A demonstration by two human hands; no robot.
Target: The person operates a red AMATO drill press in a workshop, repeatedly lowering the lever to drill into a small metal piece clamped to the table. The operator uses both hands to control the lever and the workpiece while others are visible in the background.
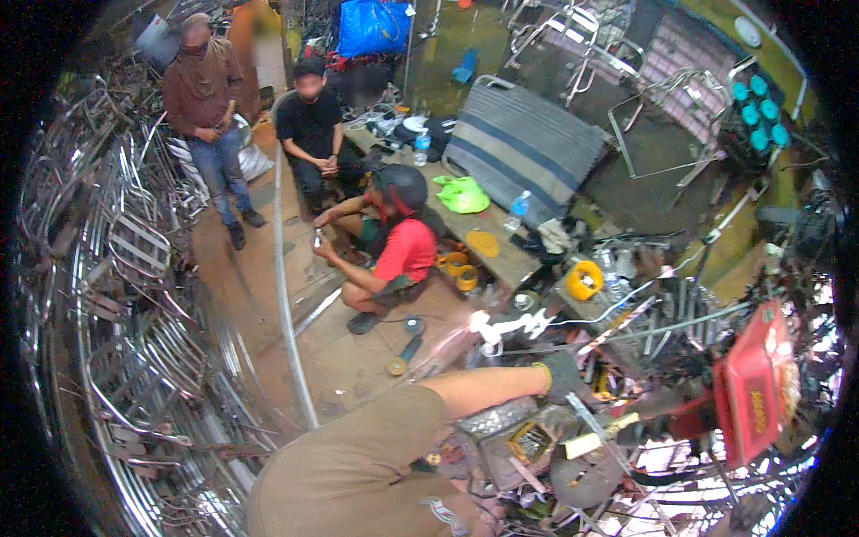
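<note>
My left arm reaches to the right from a brown sleeve. At its end, my left hand [560, 376] wears a dark grey glove over the cluttered work surface. Its fingers point down and away, so their grip is hidden. The upper end of a flat metal bar [598, 433] meets the glove; whether I hold it I cannot tell. Just below lie a brush-like tool with a pale handle [586, 444], a dark round disc [582, 479] and an open box of small metal pieces [531, 440]. My right hand is out of view.
A person in a red top [407, 255] crouches on the floor near an angle grinder [407, 351]. Two other people are farther back. Bent metal tubes [157, 358] pile up at left. A red plastic piece [753, 385] stands at right; a low bench [501, 242] lies beyond.
</note>
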